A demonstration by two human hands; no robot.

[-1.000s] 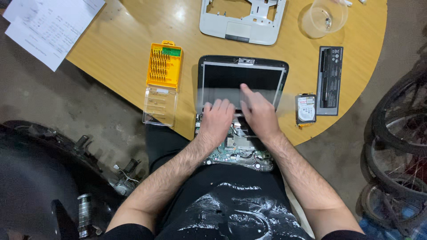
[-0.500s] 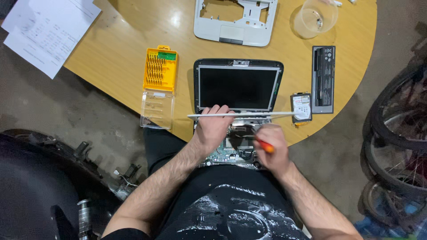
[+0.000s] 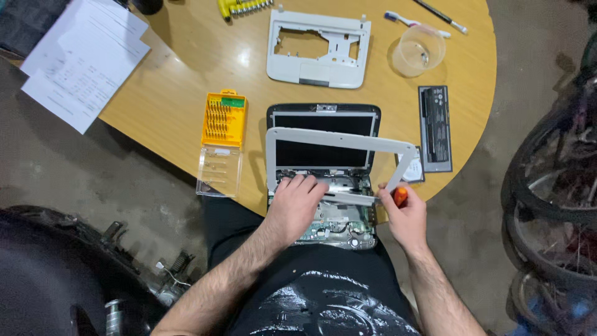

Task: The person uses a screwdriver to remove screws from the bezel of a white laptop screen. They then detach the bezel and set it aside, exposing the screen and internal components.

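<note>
1. Right now the white screen bezel (image 3: pixel 341 140) is lifted free of the small laptop (image 3: pixel 323 124) and held tilted above its dark display, near edge low by the hinge.
2. Left hand (image 3: pixel 297 202): fingers curled down over the bezel's lower bar at the left, pinching it against the opened base (image 3: pixel 336 224), where the bare board shows.
3. Right hand (image 3: pixel 407 214): closed around an orange-handled screwdriver (image 3: pixel 401 196), with the fingertips also catching the bezel's lower right corner.
4. Laptop sits at the near edge of the round wooden table (image 3: pixel 186 81), partly over the person's lap.
5. Step in hand, as I judge it: taking the screen frame off; it looks fully unclipped.
6. Next move likely calls for carrying the frame clear without dragging it across the display, and a free spot on the table to lay it.
7. Nearby: yellow bit case (image 3: pixel 224 118) with clear lid left of the laptop, white palmrest shell (image 3: pixel 318 46) beyond, clear cup (image 3: pixel 418 51), black battery (image 3: pixel 435 127) to the right, papers (image 3: pixel 84 59) far left.
</note>
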